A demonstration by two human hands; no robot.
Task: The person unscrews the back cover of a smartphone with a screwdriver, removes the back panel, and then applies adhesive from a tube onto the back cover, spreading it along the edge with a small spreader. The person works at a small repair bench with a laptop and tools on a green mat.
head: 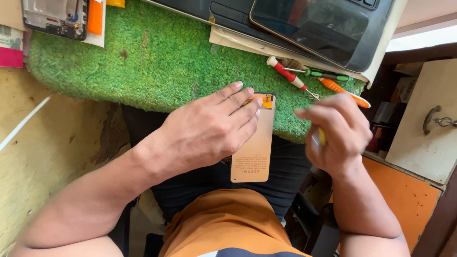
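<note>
The left hand (209,131) lies flat on a tan rectangular panel (253,152), fingers spread over its upper part, where an orange flex strip (264,101) shows. The panel's top end rests on the green mat (157,62); its lower end juts off the mat over the person's lap. Just right of the panel, the right hand (339,135) is curled around a small yellowish thing, blurred. Beyond the panel on the mat lie a red-handled screwdriver (287,74), a green one (326,74) and an orange one (343,91).
</note>
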